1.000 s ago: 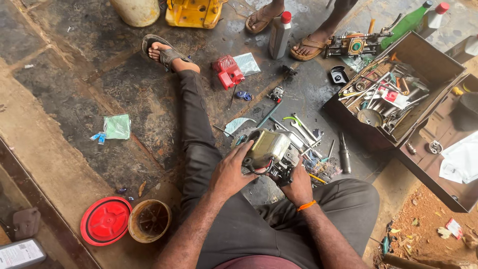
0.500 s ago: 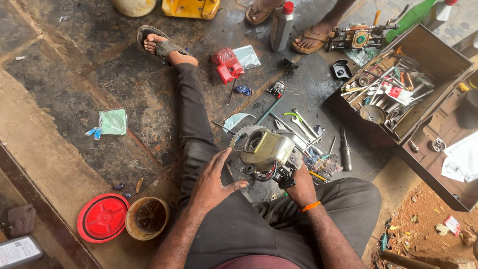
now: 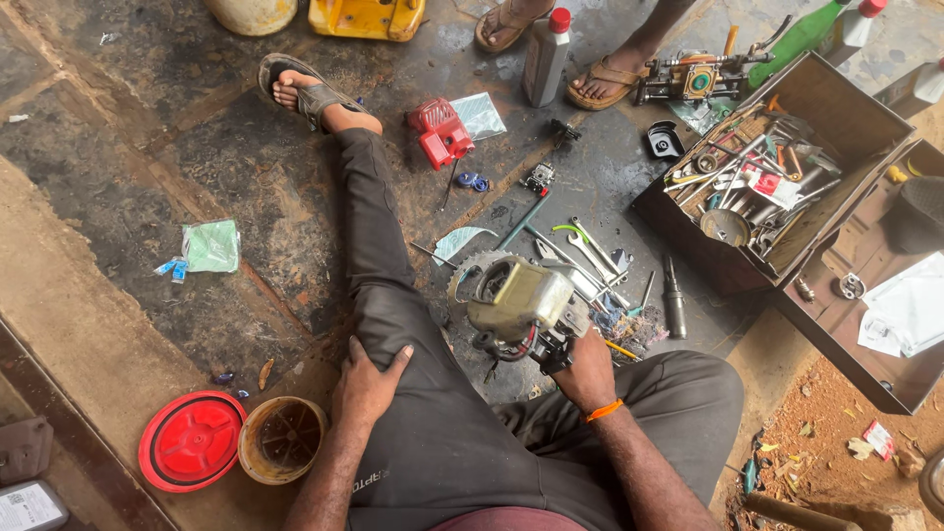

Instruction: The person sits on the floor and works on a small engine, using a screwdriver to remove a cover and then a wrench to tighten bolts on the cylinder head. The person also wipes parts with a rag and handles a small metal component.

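Right hand (image 3: 588, 372) gripping small engine (image 3: 518, 307)

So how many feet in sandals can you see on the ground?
3. The seated person's own sandalled foot is stretched out at upper left. Another person's two sandalled feet stand at the top edge: one beside the yellow container, one right of the grey bottle.

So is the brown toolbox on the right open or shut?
Open: the toolbox shows wrenches and parts inside, its lid laid flat beside it.
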